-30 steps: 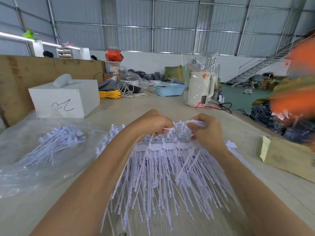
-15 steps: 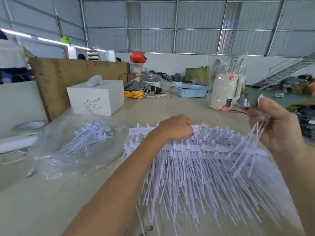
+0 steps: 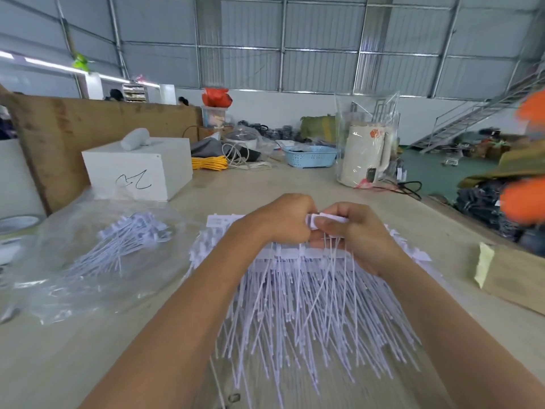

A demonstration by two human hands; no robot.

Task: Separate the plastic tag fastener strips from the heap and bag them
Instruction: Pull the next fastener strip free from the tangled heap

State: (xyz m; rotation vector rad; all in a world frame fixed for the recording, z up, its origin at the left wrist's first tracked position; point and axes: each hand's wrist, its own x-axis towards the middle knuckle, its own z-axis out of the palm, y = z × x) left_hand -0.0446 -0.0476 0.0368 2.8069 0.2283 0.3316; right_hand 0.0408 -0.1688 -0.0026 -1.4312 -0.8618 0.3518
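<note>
A heap of white plastic tag fastener strips [image 3: 298, 308] fans out toward me on the table. Above its far edge, my left hand [image 3: 283, 219] and my right hand [image 3: 354, 234] meet, both pinched on the white header of one fastener strip [image 3: 327, 217]. That strip's thin filaments hang down below my right hand over the heap. To the left lies a clear plastic bag [image 3: 88, 278] holding a bundle of separated strips [image 3: 126, 240].
A white box [image 3: 138, 168] stands at the back left before a brown board [image 3: 88, 128]. Behind are yellow cord [image 3: 209, 163], a blue basket [image 3: 311, 156] and a bagged white kettle [image 3: 364, 154]. A cardboard piece [image 3: 510, 276] lies right; a tape roll [image 3: 17, 224] far left.
My right hand, which held a pulled-off strip up at the right, has come back to the middle and met my left hand. The camera view has swung back to the right.
</note>
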